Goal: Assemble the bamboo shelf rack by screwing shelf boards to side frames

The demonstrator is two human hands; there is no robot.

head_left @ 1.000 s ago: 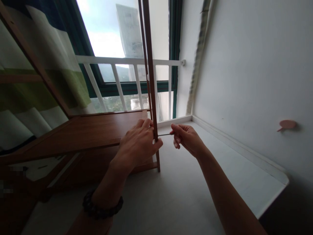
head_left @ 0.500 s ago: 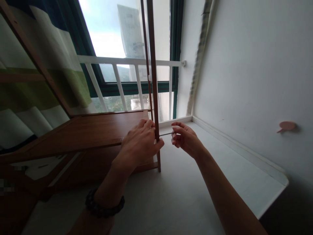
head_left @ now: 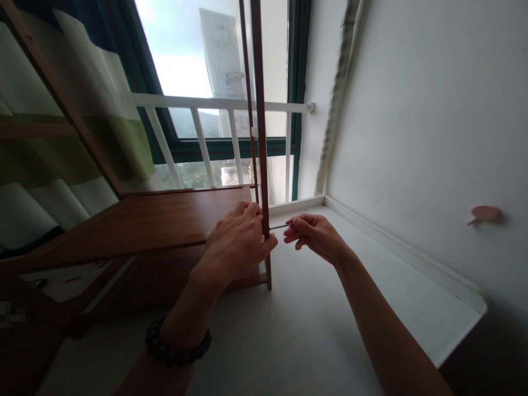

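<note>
My left hand (head_left: 235, 236) is closed around the upright post (head_left: 258, 165) of a brown wooden shelf unit, where the post meets a shelf board (head_left: 177, 212). Its thumb reaches across the near side of the post. A thin metal hex key (head_left: 280, 226) runs level from the post's outer face to my right hand (head_left: 315, 236), which pinches its outer end. The key's tip touches the post beside my left thumb; my fingers hide its other end.
A white ledge (head_left: 388, 275) lies under the unit, bordered by a white wall with a pink hook (head_left: 484, 213). Behind stand a white railing (head_left: 185, 102) and a window. A striped curtain (head_left: 119, 137) hangs at left, and a lower shelf board (head_left: 165, 280) sits beneath.
My right hand has turned about the hex key, its fingers shifting from upright to lower and flatter. My left hand keeps its place on the post.
</note>
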